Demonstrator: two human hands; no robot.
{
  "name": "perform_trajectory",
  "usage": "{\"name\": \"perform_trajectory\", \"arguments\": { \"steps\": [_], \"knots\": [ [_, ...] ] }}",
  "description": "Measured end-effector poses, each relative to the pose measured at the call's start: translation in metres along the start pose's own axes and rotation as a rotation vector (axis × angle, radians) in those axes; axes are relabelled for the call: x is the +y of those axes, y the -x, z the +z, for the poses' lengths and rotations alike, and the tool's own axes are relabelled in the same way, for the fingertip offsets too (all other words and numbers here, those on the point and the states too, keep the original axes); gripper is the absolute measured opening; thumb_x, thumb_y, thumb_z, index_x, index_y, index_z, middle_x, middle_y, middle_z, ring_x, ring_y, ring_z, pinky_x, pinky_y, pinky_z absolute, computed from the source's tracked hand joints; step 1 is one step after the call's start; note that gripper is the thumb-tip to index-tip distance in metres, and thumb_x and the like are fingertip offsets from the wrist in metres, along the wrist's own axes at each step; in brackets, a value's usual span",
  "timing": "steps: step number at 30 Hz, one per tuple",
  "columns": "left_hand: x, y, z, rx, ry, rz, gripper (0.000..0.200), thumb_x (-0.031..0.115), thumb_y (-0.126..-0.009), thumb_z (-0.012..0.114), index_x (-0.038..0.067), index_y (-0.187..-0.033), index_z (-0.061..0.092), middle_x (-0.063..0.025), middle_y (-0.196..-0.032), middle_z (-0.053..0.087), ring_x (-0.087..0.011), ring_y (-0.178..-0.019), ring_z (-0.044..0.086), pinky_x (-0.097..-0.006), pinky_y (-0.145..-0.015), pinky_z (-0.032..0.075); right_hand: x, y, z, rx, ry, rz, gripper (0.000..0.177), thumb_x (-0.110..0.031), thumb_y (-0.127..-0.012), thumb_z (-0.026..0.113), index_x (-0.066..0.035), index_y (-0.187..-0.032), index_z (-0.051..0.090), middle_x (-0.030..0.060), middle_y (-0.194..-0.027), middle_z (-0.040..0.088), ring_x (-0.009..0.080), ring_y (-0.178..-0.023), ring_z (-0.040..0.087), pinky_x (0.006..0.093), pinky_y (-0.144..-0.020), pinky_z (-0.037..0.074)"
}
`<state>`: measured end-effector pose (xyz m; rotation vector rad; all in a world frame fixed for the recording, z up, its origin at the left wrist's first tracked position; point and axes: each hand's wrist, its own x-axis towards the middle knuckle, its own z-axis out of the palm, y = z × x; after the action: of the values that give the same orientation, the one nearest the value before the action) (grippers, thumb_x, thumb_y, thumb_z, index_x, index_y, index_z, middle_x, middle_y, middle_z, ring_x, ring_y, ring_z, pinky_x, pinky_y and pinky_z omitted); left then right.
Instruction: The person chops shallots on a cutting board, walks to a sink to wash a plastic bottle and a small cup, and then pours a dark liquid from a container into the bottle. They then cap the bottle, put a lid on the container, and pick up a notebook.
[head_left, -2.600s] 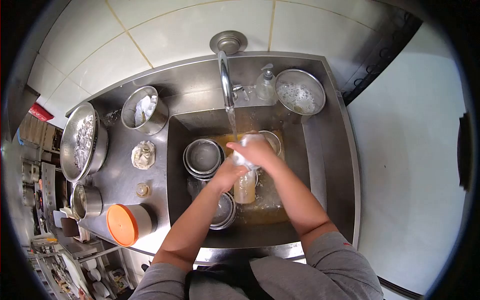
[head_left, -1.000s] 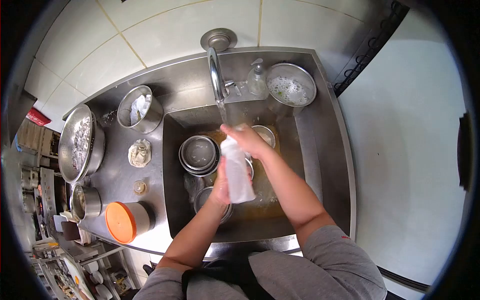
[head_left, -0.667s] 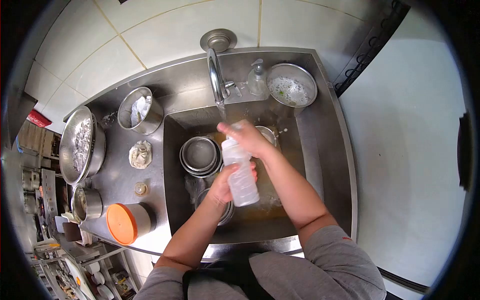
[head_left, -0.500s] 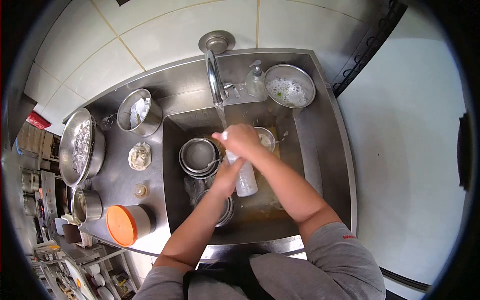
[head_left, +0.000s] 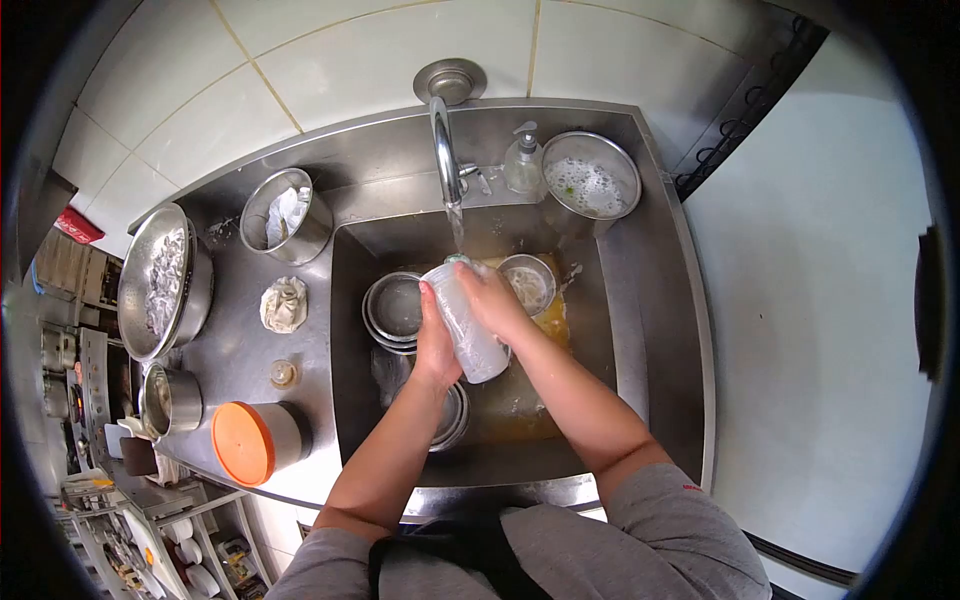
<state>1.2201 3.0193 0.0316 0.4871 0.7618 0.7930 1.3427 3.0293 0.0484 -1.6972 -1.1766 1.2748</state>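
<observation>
Over the sink [head_left: 540,425], my two hands hold a translucent white plastic bottle [head_left: 468,335] at a tilt, wet and soapy-looking. My left hand [head_left: 436,338] is wrapped round its left side, with the thumb along the upper wall. On the other side, my right hand [head_left: 492,302] closes over its upper right. Something small and greenish [head_left: 458,259] shows at the right fingertips, too little visible to name. Water runs from the faucet [head_left: 446,165] just beyond the bottle's upper end. Stacked metal bowls [head_left: 393,308] sit in the sink left of the hands.
A small bowl [head_left: 528,284] lies right of my hands. Behind stand a soap dispenser [head_left: 522,170] and a pot of suds [head_left: 590,178]. On the left counter are a metal pot [head_left: 312,235], a crumpled cloth [head_left: 284,305], an orange-lidded tub [head_left: 243,443] and a colander [head_left: 135,290].
The bottle has swung up and slightly left, its upper end now leaning left. My right hand has slid from its top onto its side; my left hand has shifted along the left wall.
</observation>
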Motion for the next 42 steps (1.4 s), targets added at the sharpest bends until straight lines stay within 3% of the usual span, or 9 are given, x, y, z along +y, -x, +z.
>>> {"name": "perform_trajectory", "arguments": {
  "steps": [4, 8, 11, 16, 20, 23, 28, 34, 42],
  "knots": [
    [0.000, -0.013, -0.018, -0.082, 0.219, -0.046, 0.079, 0.073, -0.095, 0.031, 0.015, -0.148, 0.038, -0.0119, -0.147, 0.046, -0.0288, -0.134, 0.045, -0.0454, -0.113, 0.034, -0.022, 0.051, 0.051, 0.562, 0.893, -0.548, 0.048, -0.029, -0.094, 0.054, 0.003, -0.130, 0.052, 0.0247, -0.139, 0.049, 0.0377, -0.115, 0.056, 0.0483, -0.094, 0.045],
    [-0.003, 0.001, -0.002, -0.014, 0.028, 0.080, 0.070, 0.064, -0.099, 0.035, 0.013, -0.147, 0.038, -0.0115, -0.146, 0.046, -0.0293, -0.134, 0.044, -0.0457, -0.112, 0.035, -0.011, 0.007, 0.026, 0.396, 0.450, -0.417, 0.032, -0.028, -0.094, 0.055, 0.001, -0.107, 0.055, 0.0282, -0.125, 0.055, 0.0436, -0.112, 0.056, 0.0483, -0.088, 0.049],
    [0.003, 0.003, 0.004, -0.006, -0.110, 0.099, 0.069, 0.062, -0.101, 0.034, 0.009, -0.146, 0.038, -0.0118, -0.142, 0.049, -0.0281, -0.131, 0.047, -0.0453, -0.111, 0.037, -0.014, -0.006, -0.008, -0.106, -0.407, 0.020, 0.050, -0.038, -0.104, 0.039, 0.004, -0.129, 0.050, 0.0256, -0.130, 0.054, 0.0399, -0.121, 0.053, 0.0444, -0.102, 0.041],
    [0.022, -0.002, -0.005, 0.113, -0.046, 0.081, 0.061, 0.054, -0.103, 0.039, 0.005, -0.139, 0.045, -0.0132, -0.134, 0.056, -0.0248, -0.120, 0.056, -0.0431, -0.100, 0.047, -0.023, 0.025, 0.045, 0.640, 0.380, -0.512, 0.042, -0.019, -0.092, 0.056, -0.002, -0.131, 0.053, 0.0209, -0.132, 0.055, 0.0401, -0.123, 0.050, 0.0436, -0.108, 0.038],
    [0.011, 0.004, 0.006, -0.009, 0.076, -0.027, 0.060, 0.057, -0.101, 0.039, 0.010, -0.137, 0.048, -0.0109, -0.131, 0.058, -0.0252, -0.119, 0.058, -0.0402, -0.099, 0.048, -0.020, 0.012, 0.018, 0.189, 0.301, -0.506, 0.044, -0.021, -0.092, 0.058, -0.007, -0.133, 0.055, 0.0102, -0.136, 0.055, 0.0406, -0.123, 0.050, 0.0468, -0.104, 0.042],
    [0.002, -0.010, -0.010, -0.014, 0.131, 0.035, 0.064, 0.063, -0.099, 0.036, 0.016, -0.140, 0.048, -0.0111, -0.138, 0.054, -0.0290, -0.123, 0.054, -0.0445, -0.102, 0.045, -0.028, 0.036, 0.030, 0.363, 0.356, -0.413, 0.043, -0.023, -0.091, 0.060, -0.006, -0.131, 0.058, 0.0093, -0.133, 0.057, 0.0376, -0.123, 0.051, 0.0469, -0.101, 0.043],
    [0.016, -0.004, -0.005, 0.338, 0.228, 0.081, 0.067, 0.073, -0.087, 0.047, 0.011, -0.111, 0.058, -0.0102, -0.090, 0.061, -0.0280, -0.083, 0.061, -0.0446, -0.078, 0.052, 0.022, 0.088, 0.026, 0.574, 0.720, -1.054, 0.037, -0.028, -0.095, 0.061, -0.005, -0.125, 0.060, 0.0112, -0.116, 0.062, 0.0305, -0.105, 0.059, 0.0409, -0.091, 0.047],
    [0.006, -0.005, 0.025, 0.251, 0.354, 0.014, 0.079, 0.074, -0.088, 0.045, 0.013, -0.139, 0.045, -0.0103, -0.131, 0.053, -0.0321, -0.119, 0.051, -0.0483, -0.102, 0.042, 0.039, 0.055, 0.048, 0.756, -0.949, -0.213, 0.044, -0.042, -0.102, 0.051, 0.000, -0.101, 0.065, 0.0100, -0.095, 0.064, 0.0154, -0.084, 0.059, 0.0317, -0.074, 0.047],
    [0.000, -0.051, 0.011, 0.096, -0.316, 0.304, 0.056, 0.024, -0.093, 0.069, 0.008, -0.137, 0.038, -0.0100, -0.123, 0.057, -0.0222, -0.113, 0.056, -0.0406, -0.099, 0.045, -0.001, -0.022, -0.136, 1.044, -0.478, -0.384, 0.049, -0.046, -0.103, 0.047, -0.001, -0.094, 0.064, 0.0072, -0.081, 0.064, 0.0199, -0.071, 0.059, 0.0359, -0.063, 0.046]
  ]
}}
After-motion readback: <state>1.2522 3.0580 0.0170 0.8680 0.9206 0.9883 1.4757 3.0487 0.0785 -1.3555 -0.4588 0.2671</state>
